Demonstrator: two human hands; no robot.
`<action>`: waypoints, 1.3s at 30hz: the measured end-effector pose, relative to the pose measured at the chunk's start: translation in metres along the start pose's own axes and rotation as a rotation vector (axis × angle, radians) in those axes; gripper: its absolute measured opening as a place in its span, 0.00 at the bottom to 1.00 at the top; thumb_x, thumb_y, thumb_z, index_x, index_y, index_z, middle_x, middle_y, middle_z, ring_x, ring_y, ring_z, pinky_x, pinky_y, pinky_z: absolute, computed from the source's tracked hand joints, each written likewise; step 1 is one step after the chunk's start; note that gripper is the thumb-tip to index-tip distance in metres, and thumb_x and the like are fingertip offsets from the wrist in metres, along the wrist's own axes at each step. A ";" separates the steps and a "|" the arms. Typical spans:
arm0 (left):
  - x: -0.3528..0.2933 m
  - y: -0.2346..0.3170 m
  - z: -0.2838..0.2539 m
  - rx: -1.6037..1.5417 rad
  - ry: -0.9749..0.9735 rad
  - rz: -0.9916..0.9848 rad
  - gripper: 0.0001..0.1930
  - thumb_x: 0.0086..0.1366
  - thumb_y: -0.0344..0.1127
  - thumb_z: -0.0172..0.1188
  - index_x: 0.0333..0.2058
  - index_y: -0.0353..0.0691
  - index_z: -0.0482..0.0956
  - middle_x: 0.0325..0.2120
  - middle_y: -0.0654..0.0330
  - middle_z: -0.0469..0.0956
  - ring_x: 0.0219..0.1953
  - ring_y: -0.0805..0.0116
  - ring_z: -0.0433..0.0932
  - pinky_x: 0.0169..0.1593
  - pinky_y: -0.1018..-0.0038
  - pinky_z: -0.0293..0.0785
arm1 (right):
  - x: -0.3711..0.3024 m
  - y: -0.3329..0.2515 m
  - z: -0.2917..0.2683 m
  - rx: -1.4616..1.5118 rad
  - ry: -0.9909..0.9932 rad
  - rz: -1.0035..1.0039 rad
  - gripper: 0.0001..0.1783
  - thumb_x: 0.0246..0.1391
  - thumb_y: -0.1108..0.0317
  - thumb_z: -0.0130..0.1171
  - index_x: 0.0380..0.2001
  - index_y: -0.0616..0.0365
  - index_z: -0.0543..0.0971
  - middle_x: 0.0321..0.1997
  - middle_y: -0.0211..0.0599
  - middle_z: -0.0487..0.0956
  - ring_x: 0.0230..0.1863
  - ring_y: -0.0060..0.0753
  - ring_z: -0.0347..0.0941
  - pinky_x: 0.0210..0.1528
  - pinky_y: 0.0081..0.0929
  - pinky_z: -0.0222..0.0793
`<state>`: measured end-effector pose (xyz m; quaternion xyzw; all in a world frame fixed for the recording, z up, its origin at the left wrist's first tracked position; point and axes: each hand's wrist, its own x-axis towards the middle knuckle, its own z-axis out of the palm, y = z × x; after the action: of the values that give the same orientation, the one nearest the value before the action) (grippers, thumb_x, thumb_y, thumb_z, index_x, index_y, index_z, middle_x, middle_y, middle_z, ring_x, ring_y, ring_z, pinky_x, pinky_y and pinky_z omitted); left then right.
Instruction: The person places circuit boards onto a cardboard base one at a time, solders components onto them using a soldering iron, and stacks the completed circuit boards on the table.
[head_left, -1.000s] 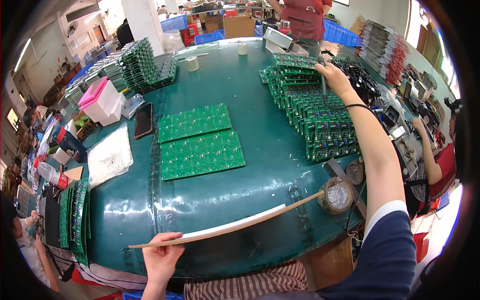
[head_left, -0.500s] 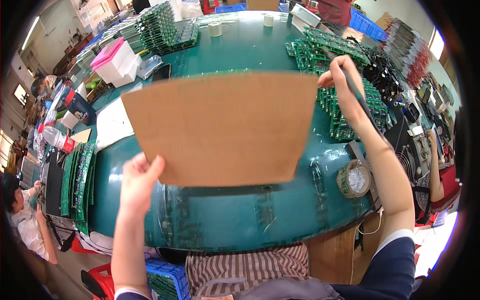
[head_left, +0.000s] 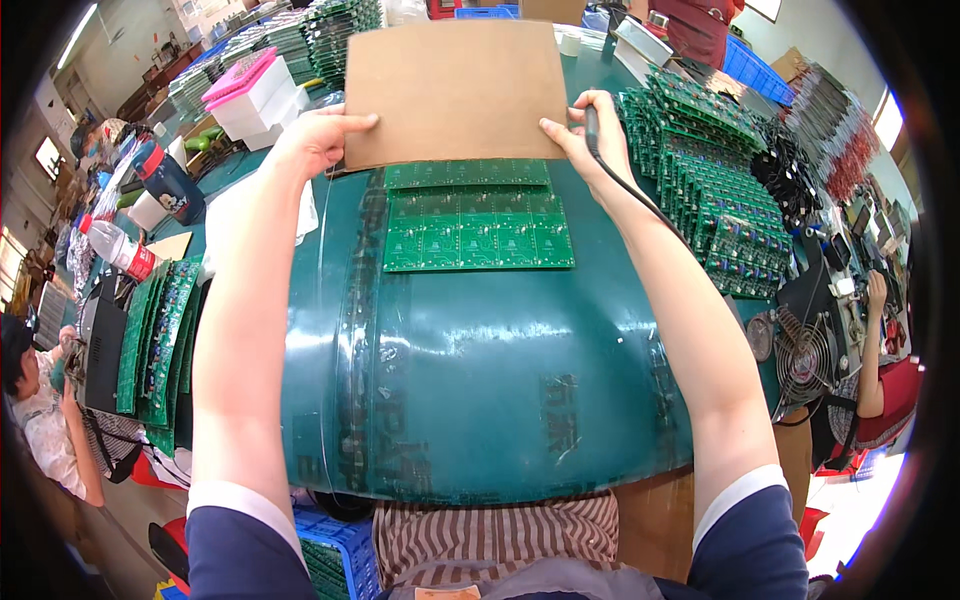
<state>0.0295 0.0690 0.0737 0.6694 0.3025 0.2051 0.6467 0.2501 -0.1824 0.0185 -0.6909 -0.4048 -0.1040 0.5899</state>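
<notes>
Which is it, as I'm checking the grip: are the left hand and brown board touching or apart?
Touching. The head view shows the left hand gripping the brown board at its left edge, thumb across the near face.

- Gripped panel [head_left: 455, 95]: matt, smooth, cardboard-like
- Circuit boards [head_left: 478, 235] below grip: slight sheen
- Tabletop [head_left: 480, 370] further below: glossy
- Bottle [head_left: 112, 244] left of grip: clear plastic

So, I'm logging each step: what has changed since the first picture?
The brown board moved away from the person, its brown face now showing. The right hand came from the stacked circuit boards to the board's right edge, keeping the corded tool. The left hand still holds the left edge; the green panels stayed on the table.
</notes>
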 end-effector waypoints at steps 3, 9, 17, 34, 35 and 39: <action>0.027 -0.019 0.004 -0.094 -0.022 -0.079 0.22 0.55 0.32 0.68 0.50 0.41 0.77 0.42 0.59 0.80 0.39 0.70 0.79 0.41 0.72 0.74 | 0.009 0.026 0.009 -0.024 -0.061 0.087 0.26 0.40 0.63 0.72 0.37 0.56 0.67 0.30 0.37 0.73 0.32 0.30 0.70 0.38 0.29 0.69; 0.057 -0.052 0.013 -0.028 0.065 -0.168 0.23 0.52 0.34 0.71 0.48 0.41 0.77 0.41 0.61 0.80 0.40 0.72 0.80 0.44 0.71 0.74 | 0.009 0.061 0.020 -0.075 -0.067 0.144 0.21 0.43 0.62 0.69 0.33 0.56 0.67 0.24 0.33 0.72 0.27 0.26 0.69 0.34 0.26 0.68; 0.070 -0.068 0.020 0.121 0.243 -0.093 0.27 0.45 0.33 0.76 0.44 0.30 0.77 0.38 0.53 0.80 0.37 0.64 0.80 0.38 0.70 0.76 | 0.005 0.068 0.024 -0.114 -0.061 0.161 0.21 0.43 0.62 0.69 0.32 0.56 0.68 0.23 0.33 0.73 0.27 0.28 0.72 0.33 0.28 0.69; 0.069 -0.074 0.017 0.280 0.226 -0.131 0.22 0.46 0.38 0.76 0.38 0.35 0.81 0.30 0.58 0.80 0.27 0.74 0.73 0.25 0.77 0.59 | -0.005 0.063 0.031 -0.148 0.007 0.090 0.22 0.40 0.65 0.71 0.32 0.57 0.68 0.22 0.35 0.72 0.25 0.34 0.71 0.32 0.29 0.69; 0.061 -0.066 0.021 0.294 0.242 -0.151 0.20 0.47 0.38 0.75 0.38 0.36 0.81 0.28 0.60 0.80 0.23 0.78 0.70 0.23 0.79 0.55 | -0.005 0.061 0.029 -0.109 0.044 0.094 0.22 0.39 0.65 0.71 0.33 0.57 0.68 0.22 0.34 0.73 0.25 0.33 0.72 0.33 0.28 0.69; 0.042 -0.041 0.012 0.158 0.061 -0.081 0.18 0.50 0.39 0.73 0.38 0.38 0.81 0.26 0.65 0.79 0.17 0.84 0.61 0.19 0.83 0.46 | -0.002 0.041 0.011 0.105 0.126 0.106 0.24 0.37 0.65 0.73 0.33 0.57 0.68 0.24 0.31 0.75 0.28 0.21 0.71 0.35 0.24 0.70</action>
<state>0.0625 0.0879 0.0268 0.6992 0.3638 0.1746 0.5902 0.2732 -0.1723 -0.0156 -0.6714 -0.3345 -0.0945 0.6545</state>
